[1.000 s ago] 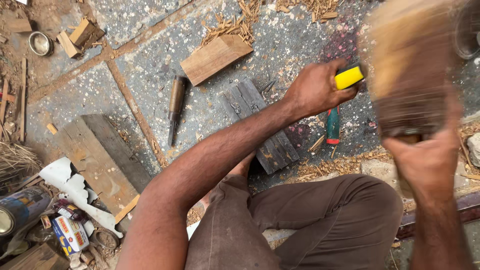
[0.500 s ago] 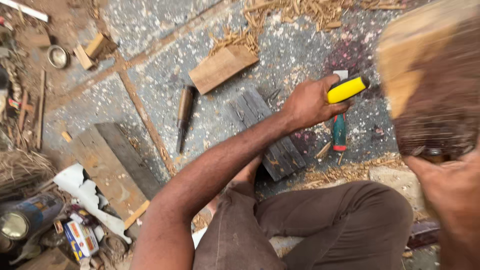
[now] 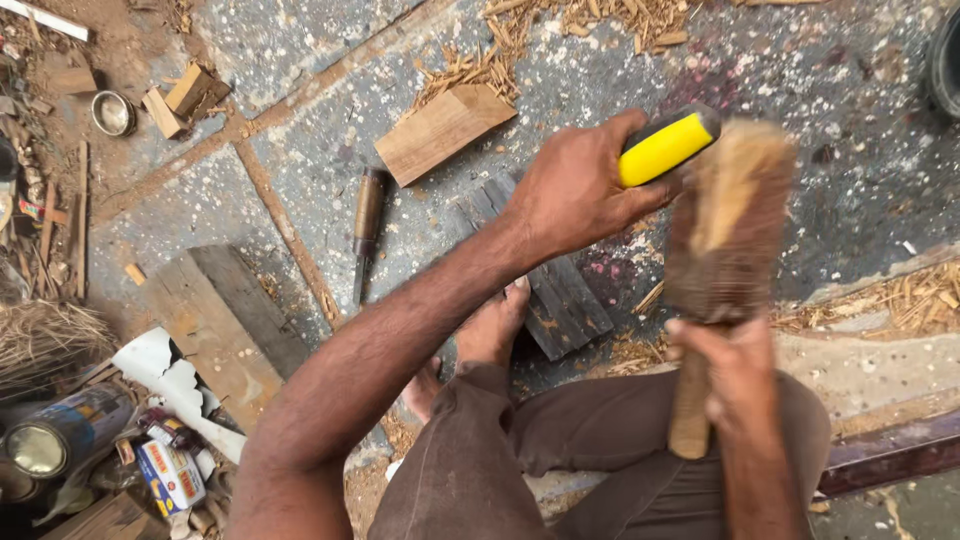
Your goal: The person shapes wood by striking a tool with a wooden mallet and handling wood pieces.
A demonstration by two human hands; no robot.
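A yellow-handled chisel [image 3: 665, 147] sits right of centre, upper frame, the left hand [image 3: 580, 190] clenched round its grip to steady it. Just beside it, the right hand [image 3: 735, 375] grasps a wooden mallet [image 3: 725, 235] (blurred). Below lies a dark wood block [image 3: 555, 285], pinned to the floor by a bare foot [image 3: 490, 330].

The yellow-handled chisel [image 3: 665, 148] has a bright yellow grip with a black end cap; it sits in a closed fist with the capped end pointing up and to the right, its blade hidden. The wooden mallet [image 3: 722, 240] is a worn, brown, roughly cylindrical block on a lighter wooden handle, blurred in the picture. It stands nearly upright, gripped low on the handle, its head just beside the chisel's capped end.
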